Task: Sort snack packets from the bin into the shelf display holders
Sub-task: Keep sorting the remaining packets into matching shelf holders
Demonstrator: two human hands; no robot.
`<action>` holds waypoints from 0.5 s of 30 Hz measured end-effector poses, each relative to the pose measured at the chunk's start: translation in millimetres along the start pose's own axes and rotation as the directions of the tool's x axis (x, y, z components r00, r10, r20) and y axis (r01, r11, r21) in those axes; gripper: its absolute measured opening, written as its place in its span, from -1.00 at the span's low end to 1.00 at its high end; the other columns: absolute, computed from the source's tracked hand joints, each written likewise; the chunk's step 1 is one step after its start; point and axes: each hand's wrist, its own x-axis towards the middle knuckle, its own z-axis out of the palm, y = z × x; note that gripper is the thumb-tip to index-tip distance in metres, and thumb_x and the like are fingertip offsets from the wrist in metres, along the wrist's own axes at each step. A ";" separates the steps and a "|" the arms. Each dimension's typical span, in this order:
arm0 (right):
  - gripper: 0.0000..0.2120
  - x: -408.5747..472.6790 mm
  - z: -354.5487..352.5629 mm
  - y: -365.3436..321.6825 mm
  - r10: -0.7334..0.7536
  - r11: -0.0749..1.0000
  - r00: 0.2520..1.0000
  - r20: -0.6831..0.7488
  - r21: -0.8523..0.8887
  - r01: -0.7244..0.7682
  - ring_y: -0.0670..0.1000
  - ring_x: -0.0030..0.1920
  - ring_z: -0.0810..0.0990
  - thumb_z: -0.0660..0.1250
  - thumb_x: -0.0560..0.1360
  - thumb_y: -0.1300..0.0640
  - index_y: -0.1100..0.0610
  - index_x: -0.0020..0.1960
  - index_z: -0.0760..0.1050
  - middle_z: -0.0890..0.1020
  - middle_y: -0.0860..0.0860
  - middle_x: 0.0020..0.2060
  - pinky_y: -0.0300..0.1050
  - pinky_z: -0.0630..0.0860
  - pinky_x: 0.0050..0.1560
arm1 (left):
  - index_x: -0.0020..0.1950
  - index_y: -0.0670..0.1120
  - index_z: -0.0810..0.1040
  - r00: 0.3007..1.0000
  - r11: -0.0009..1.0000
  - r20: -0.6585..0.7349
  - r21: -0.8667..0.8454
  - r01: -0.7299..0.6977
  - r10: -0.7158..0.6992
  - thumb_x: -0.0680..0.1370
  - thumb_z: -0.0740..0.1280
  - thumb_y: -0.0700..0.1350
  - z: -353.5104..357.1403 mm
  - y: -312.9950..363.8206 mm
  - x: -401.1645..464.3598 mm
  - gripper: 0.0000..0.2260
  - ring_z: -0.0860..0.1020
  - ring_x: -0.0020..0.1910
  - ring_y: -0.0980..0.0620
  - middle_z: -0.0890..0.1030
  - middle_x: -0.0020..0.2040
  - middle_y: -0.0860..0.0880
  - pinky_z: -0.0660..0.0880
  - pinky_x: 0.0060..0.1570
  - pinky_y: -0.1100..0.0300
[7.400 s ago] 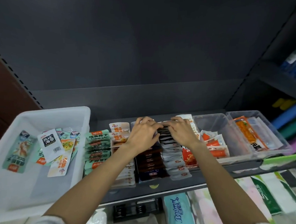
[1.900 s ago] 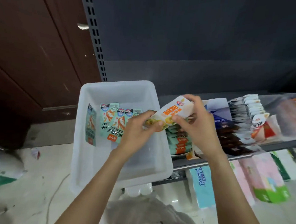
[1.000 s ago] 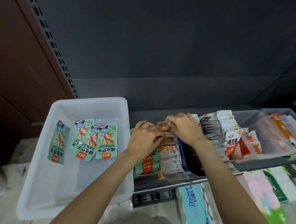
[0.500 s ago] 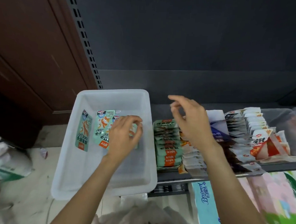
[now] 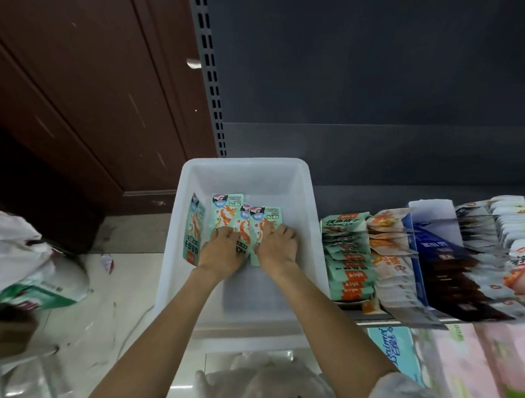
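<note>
Item: green snack packets (image 5: pixel 227 215), 4 visible, lying in the white bin (image 5: pixel 244 170) under your fingers. Your left hand (image 5: pixel 222 251) and right hand (image 5: pixel 275 248) press down on them, fingers curling to gather. Step: pickup. Next: lift them right of your right hand, into the green-packet holder (image 5: pixel 348 258).

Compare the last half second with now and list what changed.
The right hand moved from above the shelf holders down into the white bin, joining the left hand on the green packets. The green packet leaning on the bin's left wall stayed put.
</note>
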 end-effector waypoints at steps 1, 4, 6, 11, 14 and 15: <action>-0.50 0.4 1.6 0.2 0.010 0.999 0.999 -0.045 0.033 -0.008 0.23 0.21 0.37 0.24 0.56 0.00 0.11 0.42 0.16 0.33 0.24 0.26 0.04 0.39 0.14 | 0.46 -0.05 0.26 1.000 0.999 -0.001 0.046 -0.010 0.010 0.57 0.23 0.04 1.5 0.0 -1.0 -0.51 0.20 0.42 -0.09 0.21 0.46 -0.06 0.31 0.31 -0.02; -0.43 -1.0 -0.3 4.8 0.019 0.960 0.997 -0.072 0.282 0.002 0.23 0.14 0.44 0.38 0.47 0.20 0.07 0.38 0.18 0.29 0.18 0.25 0.00 0.44 0.07 | 0.45 -0.03 0.27 1.000 0.997 -0.005 0.079 -0.023 0.023 0.56 0.23 0.04 2.6 -3.4 -0.8 -0.53 0.20 0.42 -0.07 0.20 0.46 -0.04 0.35 0.28 -0.03; -0.33 -6.4 -8.4 7.0 0.010 0.852 0.997 -0.072 0.523 0.029 0.23 0.12 0.52 0.42 0.41 0.26 0.03 0.38 0.14 0.37 0.16 0.23 0.02 0.49 0.03 | 0.42 -0.04 0.33 0.999 1.000 -0.036 0.001 -0.019 0.019 0.56 0.24 0.02 0.3 -5.5 -1.8 -0.57 0.28 0.38 -0.07 0.28 0.42 -0.04 0.39 0.24 -0.01; -0.31 -48.8 -50.9 28.3 -0.048 0.814 0.963 -0.264 0.548 0.191 0.15 -0.01 0.61 0.44 0.43 0.15 -0.03 0.41 0.13 0.62 0.05 0.04 -0.02 0.50 -0.14 | 0.18 -0.12 0.43 0.793 0.848 -0.606 -0.452 -0.275 -0.066 0.47 0.40 -0.11 -21.4 6.4 -21.5 -0.67 0.46 0.15 -0.04 0.47 0.17 -0.08 0.47 0.04 0.02; -0.59 -83.2 -83.1 62.2 -0.204 0.898 0.922 -0.329 0.311 0.310 0.08 -0.07 0.63 0.42 0.45 0.08 -0.05 0.24 0.36 0.66 -0.02 -0.02 -0.11 0.44 -0.20 | 0.29 -0.09 0.40 0.672 0.755 -0.677 -0.263 -0.601 0.299 0.42 0.40 -0.09 -52.2 24.7 -33.3 -0.54 0.32 0.31 0.08 0.42 0.28 -0.02 0.25 0.33 0.20; -0.68 -93.8 -92.9 75.0 -0.229 0.901 0.911 -0.342 0.279 0.331 0.04 -0.09 0.63 0.42 0.45 0.06 -0.03 0.16 0.44 0.67 -0.04 -0.04 -0.14 0.43 -0.22 | 0.29 -0.07 0.43 0.645 0.733 -0.640 -0.183 -0.655 0.417 0.44 0.38 -0.06 -61.2 32.7 -34.2 -0.56 0.33 0.32 0.07 0.45 0.27 -0.01 0.23 0.33 0.21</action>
